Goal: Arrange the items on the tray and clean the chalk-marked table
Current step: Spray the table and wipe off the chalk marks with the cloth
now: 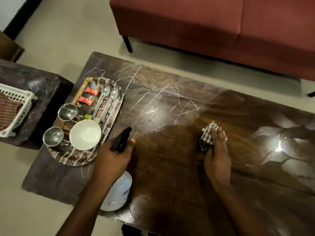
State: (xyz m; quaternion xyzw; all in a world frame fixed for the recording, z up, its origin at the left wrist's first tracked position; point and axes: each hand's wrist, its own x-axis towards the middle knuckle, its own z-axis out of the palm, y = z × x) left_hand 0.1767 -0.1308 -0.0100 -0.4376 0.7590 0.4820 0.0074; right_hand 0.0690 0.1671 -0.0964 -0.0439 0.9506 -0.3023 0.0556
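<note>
Two hands work over a dark, glossy wooden tabletop [170, 176]. At lower centre of the frame the left hand [115, 155] has its fingers wrapped tightly round the black trigger neck of a white plastic spray bottle [119, 191], nozzle directed up-frame. Right of centre the right hand [216, 150] lies with fingers nearly straight, pressing a folded black-and-white checked cloth [207, 135] flat against the wood. Up-frame and left of the cloth, white chalk scribbles [153, 92] cover the surface as far as an oval patterned tray [76, 159] at left, which carries two steel cups [67, 111], a round white bowl [85, 134], two steel spoons [106, 90] and two red sachets [92, 91]. Upper right: a red upholstered sofa [204, 23].
</note>
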